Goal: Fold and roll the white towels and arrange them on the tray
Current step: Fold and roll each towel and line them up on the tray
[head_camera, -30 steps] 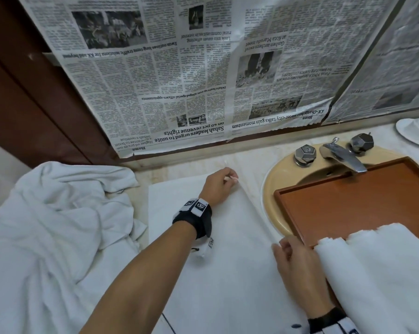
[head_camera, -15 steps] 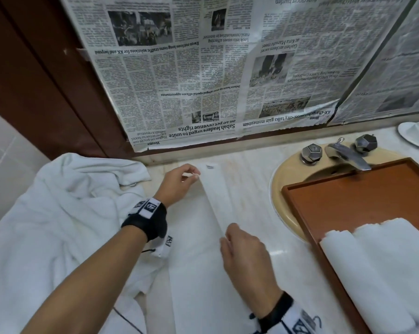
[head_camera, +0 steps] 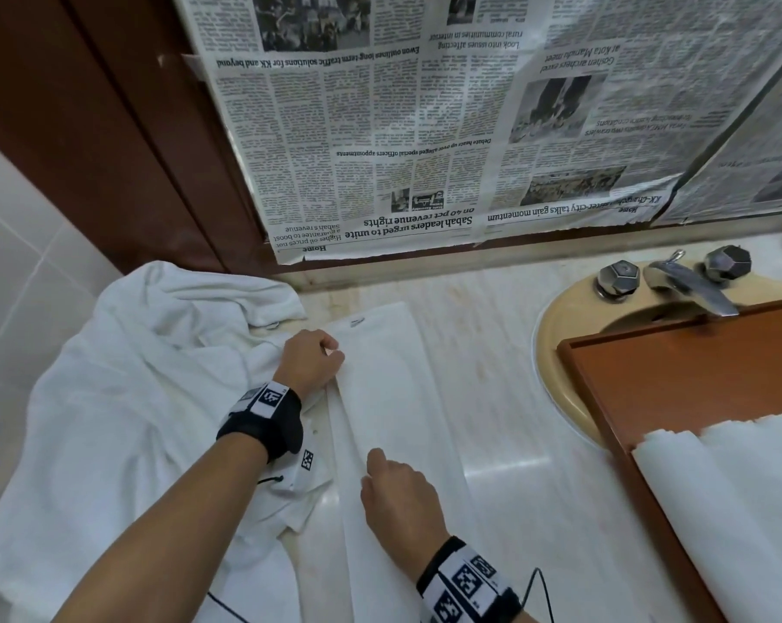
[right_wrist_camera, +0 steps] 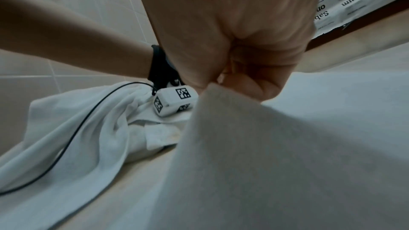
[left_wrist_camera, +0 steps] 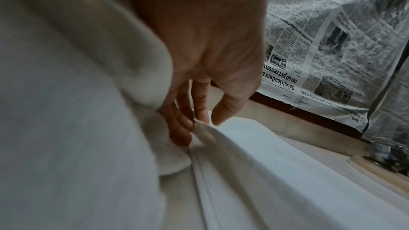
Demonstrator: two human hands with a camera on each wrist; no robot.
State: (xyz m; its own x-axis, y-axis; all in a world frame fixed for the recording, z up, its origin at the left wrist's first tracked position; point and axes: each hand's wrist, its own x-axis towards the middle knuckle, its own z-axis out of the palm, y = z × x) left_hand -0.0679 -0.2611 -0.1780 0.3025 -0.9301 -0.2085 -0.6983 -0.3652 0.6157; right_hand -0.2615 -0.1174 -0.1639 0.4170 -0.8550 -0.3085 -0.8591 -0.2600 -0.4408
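A white towel [head_camera: 393, 420] lies on the marble counter, folded lengthwise into a narrow strip. My left hand [head_camera: 333, 353] pinches its left edge near the far end; in the left wrist view the fingers [left_wrist_camera: 183, 125] meet the thumb on the towel [left_wrist_camera: 276, 172] hem. Nearer to me, my right hand [head_camera: 371, 469] pinches the same edge, and the right wrist view shows that hand [right_wrist_camera: 218, 83] gripping the lifted fold of towel [right_wrist_camera: 265, 146]. At the right, a brown tray [head_camera: 694, 375] holds rolled white towels [head_camera: 739, 510].
A heap of loose white towels [head_camera: 123, 420] lies at the left, touching the folded strip. The tray sits over a beige sink [head_camera: 560, 344] with a chrome faucet [head_camera: 690, 285]. Newspaper [head_camera: 425, 128] covers the wall behind. A cable trails from my right wrist.
Both hands carried the towel's right edge across to the left, folding the wide towel into a narrow strip. The view shifted left, so the tray sits further right.
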